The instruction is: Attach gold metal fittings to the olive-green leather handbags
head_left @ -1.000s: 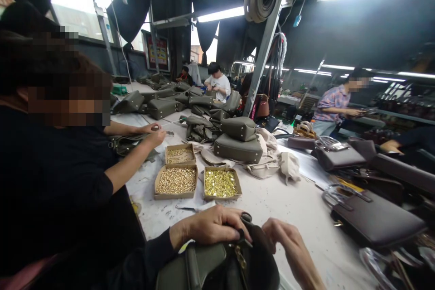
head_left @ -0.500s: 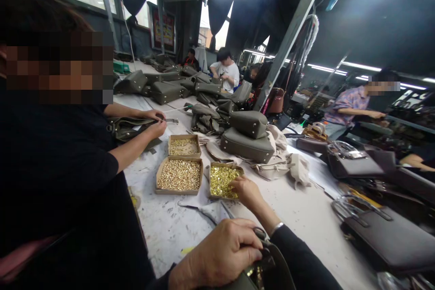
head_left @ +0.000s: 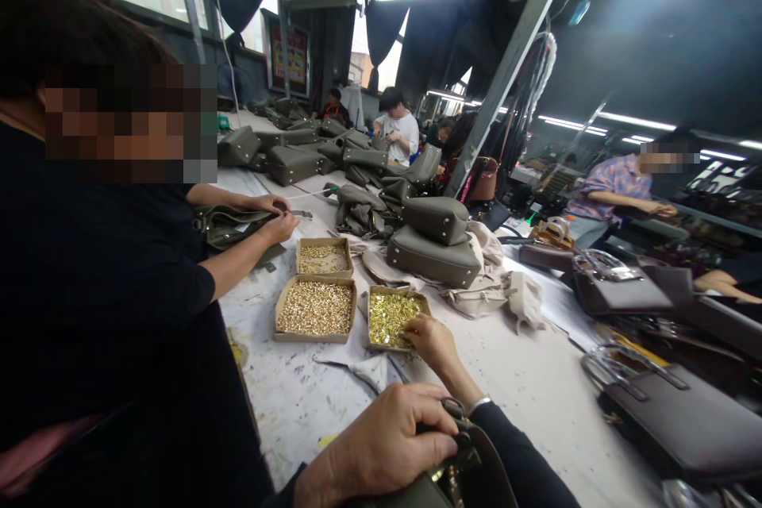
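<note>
At the bottom of the view, my left hand (head_left: 381, 440) is closed on the edge of a dark olive handbag (head_left: 491, 456), whose lower part is cut off by the frame. Gold-coloured metal shows inside the bag below my fingers. Farther forward, my right hand (head_left: 433, 343) reaches to the right side of a shallow cardboard box (head_left: 381, 347) of small gold metal pieces (head_left: 388, 317). Its fingers are curled and pressed together at the pieces; whatever is between the fingertips is too small to make out.
Two more cardboard boxes (head_left: 279, 316) of gold pieces stand left of it. A pointed tool (head_left: 357, 369) lies in front. Olive bags (head_left: 432, 254) are stacked beyond, and brown handbags (head_left: 684, 413) lie at right. A co-worker's hands (head_left: 279, 222) hold an olive piece at left.
My right hand has shifted slightly among the gold pieces, its fingers still at the box's right side. My left hand keeps its hold on the bag. The co-worker at left leans slightly to the right.
</note>
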{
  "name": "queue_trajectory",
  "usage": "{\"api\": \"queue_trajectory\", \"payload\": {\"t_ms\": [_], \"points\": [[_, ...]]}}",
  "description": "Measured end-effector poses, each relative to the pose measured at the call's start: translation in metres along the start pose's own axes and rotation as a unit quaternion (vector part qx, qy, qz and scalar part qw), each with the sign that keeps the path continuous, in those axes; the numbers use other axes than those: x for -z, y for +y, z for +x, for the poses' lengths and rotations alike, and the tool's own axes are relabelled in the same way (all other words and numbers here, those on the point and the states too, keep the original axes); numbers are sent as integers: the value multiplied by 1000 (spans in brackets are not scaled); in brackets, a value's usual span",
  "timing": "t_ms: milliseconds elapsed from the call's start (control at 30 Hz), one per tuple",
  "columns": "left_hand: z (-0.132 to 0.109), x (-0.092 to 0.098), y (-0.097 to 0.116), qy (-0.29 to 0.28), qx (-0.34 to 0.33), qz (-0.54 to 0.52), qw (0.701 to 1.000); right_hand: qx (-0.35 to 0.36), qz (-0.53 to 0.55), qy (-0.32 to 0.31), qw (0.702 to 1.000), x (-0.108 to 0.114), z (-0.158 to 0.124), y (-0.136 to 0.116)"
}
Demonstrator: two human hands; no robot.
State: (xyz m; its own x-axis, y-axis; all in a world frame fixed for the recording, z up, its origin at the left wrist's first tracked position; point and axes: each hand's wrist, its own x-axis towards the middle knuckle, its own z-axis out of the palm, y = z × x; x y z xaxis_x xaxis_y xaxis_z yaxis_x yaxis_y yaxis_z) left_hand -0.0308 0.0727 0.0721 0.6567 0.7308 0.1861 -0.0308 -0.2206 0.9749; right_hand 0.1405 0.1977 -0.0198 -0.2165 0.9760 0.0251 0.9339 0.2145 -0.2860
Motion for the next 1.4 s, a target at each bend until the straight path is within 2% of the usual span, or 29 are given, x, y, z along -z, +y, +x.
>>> {"api": "queue_trajectory", "payload": {"t_ms": [333,467,633,800,933,1067,1167,1267,1400], "points": [[0,-2,1,-2,13,17,1000,-44,106,42,993,-8,4,11],[0,-6,-2,14,9,15,1000,-48,125,65,989,-10,3,11],[-2,-12,-15,36,2,4,999,-35,161,105,981,-15,1,9],[-5,-12,-23,64,25,-5,998,0,259,118,959,-13,2,8],[-4,-13,-27,80,35,-4,996,-10,374,134,918,-4,-4,11],[1,-16,-31,99,32,31,994,-39,504,158,848,15,-21,17],[4,-23,-27,87,36,71,993,-71,570,196,795,36,-49,21],[5,-30,-20,85,47,115,989,-111,600,241,755,54,-85,23],[11,-26,-14,75,79,155,982,-158,628,295,702,66,-124,29]]}}
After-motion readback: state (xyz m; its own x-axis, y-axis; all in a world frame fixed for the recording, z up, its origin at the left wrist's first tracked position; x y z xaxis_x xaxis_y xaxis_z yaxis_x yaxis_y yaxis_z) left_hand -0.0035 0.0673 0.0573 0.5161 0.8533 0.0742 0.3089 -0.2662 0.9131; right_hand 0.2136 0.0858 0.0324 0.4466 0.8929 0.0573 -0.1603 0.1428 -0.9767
